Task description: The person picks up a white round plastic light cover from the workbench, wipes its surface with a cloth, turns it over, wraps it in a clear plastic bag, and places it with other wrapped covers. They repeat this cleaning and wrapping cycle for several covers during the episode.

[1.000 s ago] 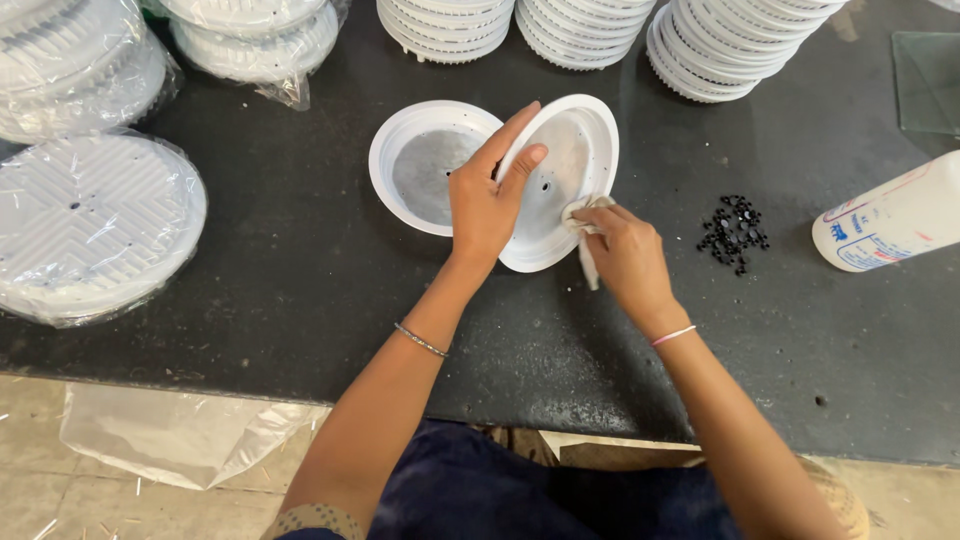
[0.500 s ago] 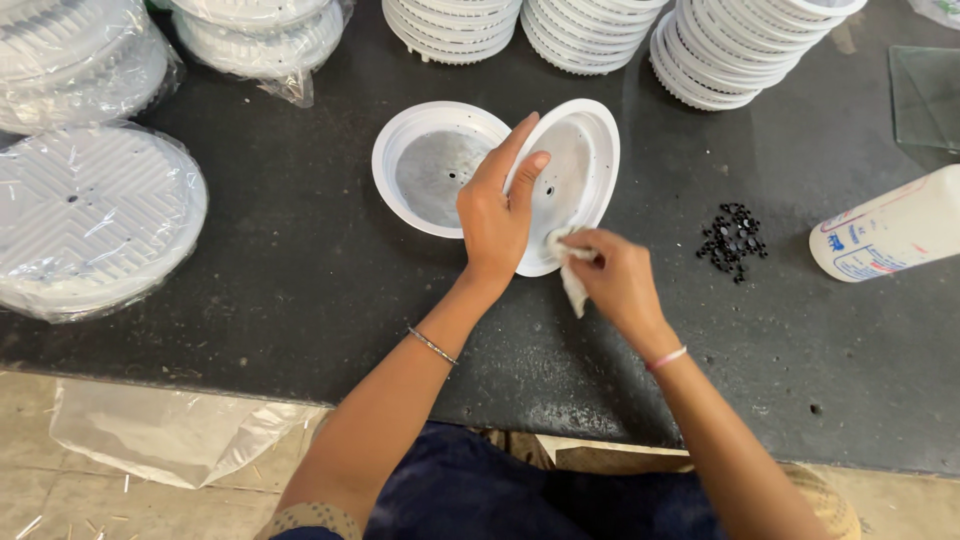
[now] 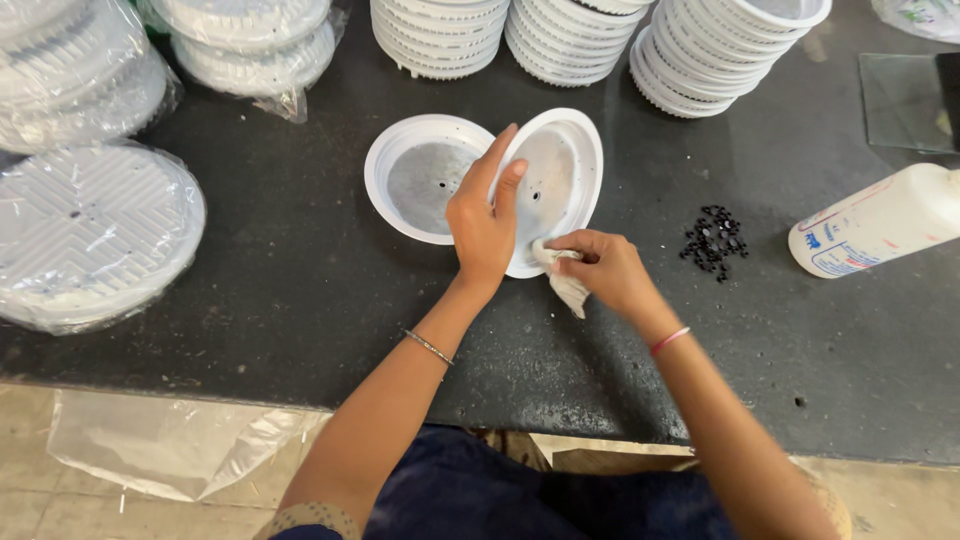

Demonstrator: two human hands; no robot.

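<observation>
White round plastic cover (image 3: 556, 180) tilted on edge, white cloth (image 3: 563, 282) touching its rim.

We see a white, smooth plastic dish (image 3: 560, 180) with a dull grey, matt inner face, and a soft white cloth (image 3: 565, 285) against it. The tabletop (image 3: 300, 280) looks dark, matt and slightly speckled; the far-left stacks (image 3: 90, 230) sit in glossy, crinkled clear film.

Likely workshop, stacked white discs (image 3: 437, 35), dark workbench (image 3: 300, 290)

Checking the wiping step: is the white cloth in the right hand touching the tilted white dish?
Touching. The head view shows the white cloth, gripped by the right hand, pressed against the lower rim of the tilted white dish with no gap.
</observation>
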